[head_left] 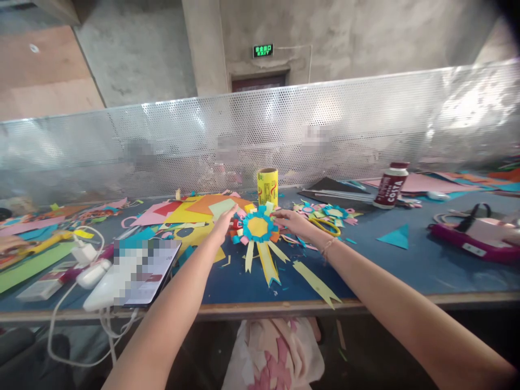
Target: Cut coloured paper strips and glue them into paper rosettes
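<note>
A paper rosette (257, 227) with a yellow centre, a blue folded ring and yellow ribbon tails lies on the blue table (406, 265). My left hand (225, 221) rests at its left edge, fingers stretched out and touching the folded rim. On the rosette's right edge my right hand (289, 220) has its fingertips pinched on the upper rim. Both forearms reach in from the near side.
Coloured paper sheets (195, 208) and scraps lie behind the rosette. A yellow roll (267, 186) stands at the back, yellow-handled scissors (325, 225) to the right, a dark bottle (390, 184) farther right. A phone (144, 271) and white charger (91, 271) sit near left.
</note>
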The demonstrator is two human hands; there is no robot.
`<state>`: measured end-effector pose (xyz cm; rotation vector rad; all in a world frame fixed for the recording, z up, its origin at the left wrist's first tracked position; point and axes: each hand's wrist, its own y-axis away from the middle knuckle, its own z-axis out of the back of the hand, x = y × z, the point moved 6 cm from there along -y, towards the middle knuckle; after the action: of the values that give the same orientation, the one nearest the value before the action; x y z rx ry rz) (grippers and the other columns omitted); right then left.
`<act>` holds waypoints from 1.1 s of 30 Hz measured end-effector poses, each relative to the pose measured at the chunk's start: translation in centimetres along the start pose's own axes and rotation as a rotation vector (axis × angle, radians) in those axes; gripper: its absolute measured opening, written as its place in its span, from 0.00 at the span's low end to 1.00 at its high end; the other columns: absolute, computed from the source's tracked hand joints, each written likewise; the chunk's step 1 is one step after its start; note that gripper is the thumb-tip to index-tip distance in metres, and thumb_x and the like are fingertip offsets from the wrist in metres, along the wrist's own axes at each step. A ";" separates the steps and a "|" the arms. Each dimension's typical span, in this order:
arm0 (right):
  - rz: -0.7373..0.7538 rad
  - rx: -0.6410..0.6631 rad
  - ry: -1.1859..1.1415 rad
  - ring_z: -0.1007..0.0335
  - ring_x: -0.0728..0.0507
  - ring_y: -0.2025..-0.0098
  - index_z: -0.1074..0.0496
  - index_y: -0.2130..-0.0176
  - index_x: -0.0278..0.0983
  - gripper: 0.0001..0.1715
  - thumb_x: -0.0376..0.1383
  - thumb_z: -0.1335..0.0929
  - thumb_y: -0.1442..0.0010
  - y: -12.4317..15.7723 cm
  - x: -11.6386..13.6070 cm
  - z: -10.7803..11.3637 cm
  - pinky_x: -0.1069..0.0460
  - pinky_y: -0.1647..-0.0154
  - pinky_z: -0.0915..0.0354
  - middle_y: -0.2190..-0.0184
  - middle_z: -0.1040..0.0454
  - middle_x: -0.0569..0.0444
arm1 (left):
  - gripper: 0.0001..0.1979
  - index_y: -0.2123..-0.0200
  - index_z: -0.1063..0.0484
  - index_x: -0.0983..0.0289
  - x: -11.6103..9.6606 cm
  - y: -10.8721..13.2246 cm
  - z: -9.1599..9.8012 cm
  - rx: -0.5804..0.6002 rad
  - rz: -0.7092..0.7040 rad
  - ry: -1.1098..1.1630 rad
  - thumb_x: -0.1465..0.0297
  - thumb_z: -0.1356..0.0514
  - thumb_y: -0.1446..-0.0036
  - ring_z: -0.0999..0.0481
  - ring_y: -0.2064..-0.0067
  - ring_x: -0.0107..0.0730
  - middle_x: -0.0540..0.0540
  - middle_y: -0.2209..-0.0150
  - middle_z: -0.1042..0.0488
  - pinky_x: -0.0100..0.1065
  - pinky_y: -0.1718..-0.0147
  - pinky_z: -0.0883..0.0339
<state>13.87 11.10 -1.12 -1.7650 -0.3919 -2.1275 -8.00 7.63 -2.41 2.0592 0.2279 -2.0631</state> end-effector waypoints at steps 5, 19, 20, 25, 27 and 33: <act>0.086 -0.016 0.296 0.29 0.49 0.69 0.27 0.55 0.32 0.15 0.32 0.36 0.41 -0.8 -0.1 0.6 0.55 0.66 0.32 0.73 0.26 0.54 | 0.21 0.62 0.30 0.64 0.2 -1.0 1.1 -0.121 -0.047 -0.063 0.51 0.45 0.47 0.25 0.69 0.30 0.59 0.59 0.25 0.30 0.71 0.34; 0.382 -0.251 0.920 0.30 0.46 0.67 0.24 0.70 0.36 0.12 0.33 0.37 0.44 -0.8 1.8 3.5 0.55 0.64 0.39 0.69 0.23 0.51 | 0.22 0.83 0.43 0.61 -1.0 -1.6 3.1 -0.336 -0.306 -0.150 0.55 0.48 0.43 0.38 0.82 0.24 0.48 0.86 0.41 0.27 0.80 0.43; 0.377 -0.264 0.922 0.30 0.46 0.67 0.24 0.70 0.36 0.12 0.33 0.37 0.45 -0.8 1.8 3.7 0.55 0.65 0.40 0.69 0.23 0.52 | 0.22 0.82 0.43 0.61 -1.2 -1.4 3.2 -0.352 -0.310 -0.159 0.53 0.48 0.44 0.38 0.82 0.25 0.48 0.86 0.41 0.27 0.80 0.43; 0.361 -0.326 0.943 0.34 0.48 0.73 0.26 0.75 0.36 0.14 0.33 0.39 0.45 -0.8 1.7 4.4 0.55 0.71 0.44 0.76 0.26 0.53 | 0.23 0.83 0.45 0.60 -2.0 -0.3 3.3 -0.380 -0.310 -0.190 0.50 0.45 0.50 0.41 0.82 0.26 0.47 0.88 0.46 0.28 0.81 0.46; 0.364 -0.351 0.973 0.36 0.48 0.75 0.29 0.77 0.36 0.15 0.33 0.40 0.45 -0.9 1.7 4.6 0.54 0.74 0.47 0.78 0.28 0.53 | 0.23 0.84 0.45 0.60 -2.0 -0.1 3.3 -0.369 -0.292 -0.227 0.50 0.44 0.50 0.41 0.82 0.27 0.47 0.88 0.47 0.29 0.81 0.46; 0.354 -0.331 0.960 0.36 0.48 0.75 0.29 0.79 0.36 0.18 0.38 0.39 0.43 -1.4 1.3 4.9 0.54 0.73 0.46 0.77 0.27 0.52 | 0.18 0.82 0.41 0.60 -2.0 -0.7 3.2 -0.370 -0.236 -0.566 0.61 0.50 0.42 0.29 0.72 0.36 0.52 0.82 0.36 0.33 0.69 0.39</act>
<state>17.36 14.30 1.03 -0.6631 0.5035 -2.5208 -11.27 7.52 -0.46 1.2305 0.7117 -2.4141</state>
